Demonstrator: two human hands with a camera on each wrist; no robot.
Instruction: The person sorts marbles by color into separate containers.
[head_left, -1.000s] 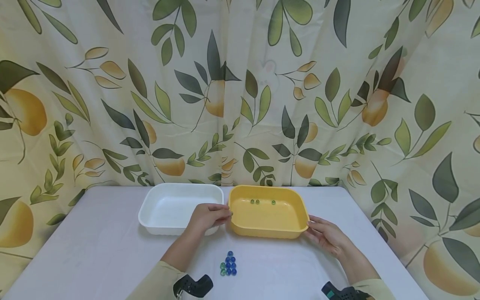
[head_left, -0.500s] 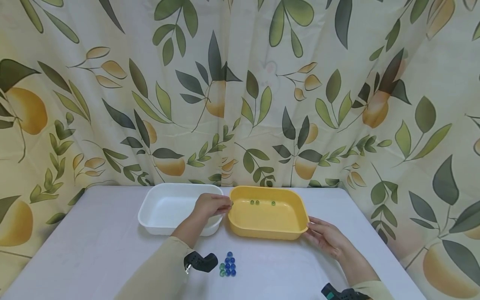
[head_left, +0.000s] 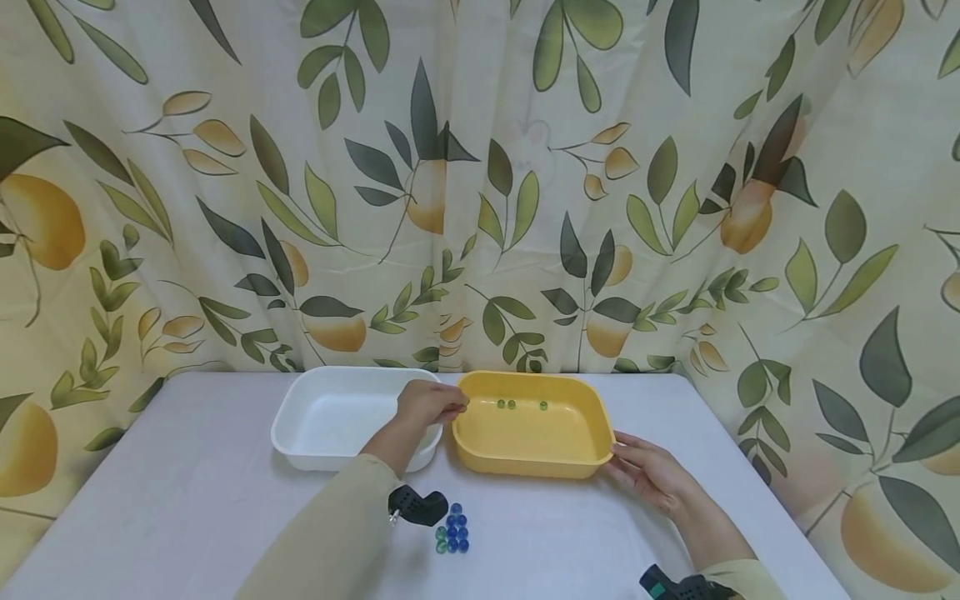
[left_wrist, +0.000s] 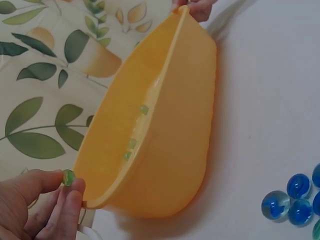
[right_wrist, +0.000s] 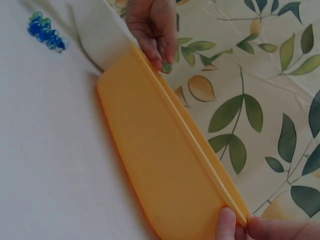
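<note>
My left hand (head_left: pixel 422 408) is at the left rim of the yellow tray (head_left: pixel 528 465). In the left wrist view its thumb and fingers pinch a green marble (left_wrist: pixel 69 177) close to that rim. On the opposite side, my right hand (head_left: pixel 651 475) holds the tray's right edge; in the right wrist view its thumb (right_wrist: pixel 275 228) and a finger grip the rim. Inside the tray lie 3 green marbles (head_left: pixel 543 406), two side by side and one apart. Both wrists carry a black camera strap.
A white tray (head_left: pixel 300 454) stands left of the yellow one, partly behind my left forearm. Nearer on the white table (head_left: pixel 187 500), several blue marbles (head_left: pixel 452 533) and two green marbles (head_left: pixel 441 547) sit in a cluster. A leaf-patterned curtain (head_left: pixel 480 208) hangs behind.
My left hand has risen slightly and moved forward and right along the yellow tray's left rim. My right hand stays on the tray, and the marbles inside stay where they were.
</note>
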